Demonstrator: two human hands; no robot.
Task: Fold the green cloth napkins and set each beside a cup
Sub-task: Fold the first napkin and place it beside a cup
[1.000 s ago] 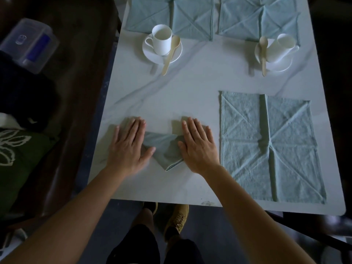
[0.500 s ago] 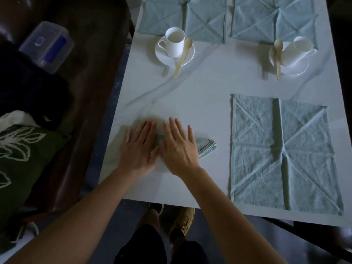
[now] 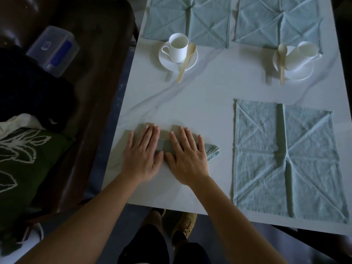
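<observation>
Napkin (image 3: 211, 151), folded small, lay near the front left corner of the table (image 3: 200, 103) under both hands. The left hand (image 3: 142, 157) pressed flat on its left part with fingers straight, gripping nothing. The right hand (image 3: 187, 159) pressed flat just beside it, leaving only the cloth's right tip showing. Farther right, a spread napkin (image 3: 285, 159) lay at the front right corner, with the left cup (image 3: 178, 47) and right cup (image 3: 302, 54) on saucers toward the far edge.

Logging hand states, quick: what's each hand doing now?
Left hand: open, flat on the folded napkin.
Right hand: open, flat on the same napkin.
</observation>
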